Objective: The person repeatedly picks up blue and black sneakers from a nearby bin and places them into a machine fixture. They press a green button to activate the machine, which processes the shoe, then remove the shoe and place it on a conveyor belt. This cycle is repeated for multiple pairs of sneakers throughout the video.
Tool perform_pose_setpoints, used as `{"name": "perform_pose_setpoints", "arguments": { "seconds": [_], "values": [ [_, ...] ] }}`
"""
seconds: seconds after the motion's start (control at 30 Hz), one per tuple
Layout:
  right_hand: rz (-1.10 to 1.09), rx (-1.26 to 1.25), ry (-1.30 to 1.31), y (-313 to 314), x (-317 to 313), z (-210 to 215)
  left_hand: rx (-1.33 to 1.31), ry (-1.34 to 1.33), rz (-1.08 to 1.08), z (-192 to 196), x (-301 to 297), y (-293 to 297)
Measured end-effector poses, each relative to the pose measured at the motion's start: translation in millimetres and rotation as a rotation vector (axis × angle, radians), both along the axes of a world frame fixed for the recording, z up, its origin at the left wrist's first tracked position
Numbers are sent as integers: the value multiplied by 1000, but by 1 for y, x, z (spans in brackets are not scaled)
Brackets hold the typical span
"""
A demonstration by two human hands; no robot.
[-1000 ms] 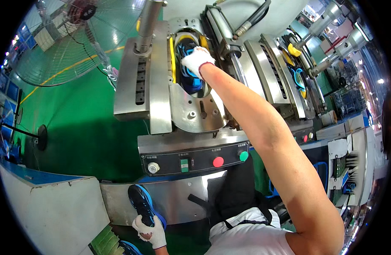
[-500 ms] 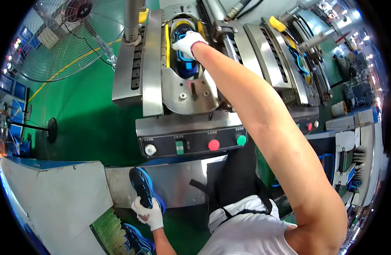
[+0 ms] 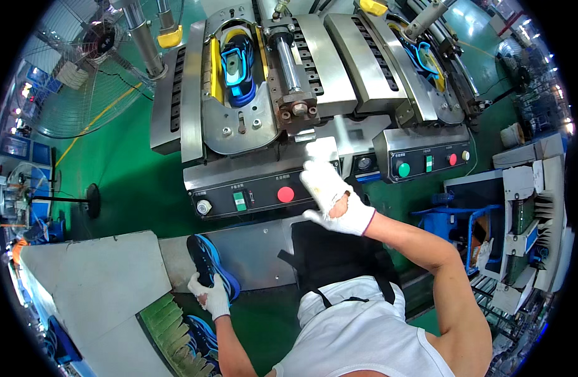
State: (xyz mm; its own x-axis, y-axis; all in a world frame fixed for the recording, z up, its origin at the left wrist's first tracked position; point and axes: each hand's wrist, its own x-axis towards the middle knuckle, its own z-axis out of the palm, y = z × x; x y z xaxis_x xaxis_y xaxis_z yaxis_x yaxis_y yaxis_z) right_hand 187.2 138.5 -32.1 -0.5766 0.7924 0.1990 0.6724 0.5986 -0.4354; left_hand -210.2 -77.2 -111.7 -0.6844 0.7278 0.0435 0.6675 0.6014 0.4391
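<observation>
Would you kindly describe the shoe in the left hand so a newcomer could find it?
Below the press's control panel, by the grey table, the gloved left hand grips a dark blue shoe. Unlike the shoe clamped in the press, it is sole-up, outside the machine.

right hand [image 3: 331, 191] fingertips blurred, second shoe [image 3: 201, 336] partly hidden

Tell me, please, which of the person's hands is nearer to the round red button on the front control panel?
Right. The right hand hovers just beside the red button, while the left hand is lower down, gripping a blue shoe.
</observation>
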Motion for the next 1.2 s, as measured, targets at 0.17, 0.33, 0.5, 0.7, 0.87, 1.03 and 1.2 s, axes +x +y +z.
{"name": "perform_pose_setpoints", "arguments": {
  "seconds": [0.17,0.33,0.5,0.7,0.87,1.03,1.2],
  "values": [
    [-40,23,-234,5,8,-46,7,-98,-2,-1,41,5],
    [35,60,127,-28,15,-19,-24,-268,-161,17,81,5],
    [-147,-328,596,-92,28,-52,37,-67,-649,9,53,4],
    [-489,-878,979,-118,17,-128,123,35,-839,-12,42,16],
    [-445,-838,682,-105,19,-104,90,-71,-712,-4,52,30],
    [-78,-770,341,-107,-20,-24,149,-117,-464,55,108,45],
    [181,-351,99,-125,-77,8,275,-153,-519,91,146,41]
  ]
}}
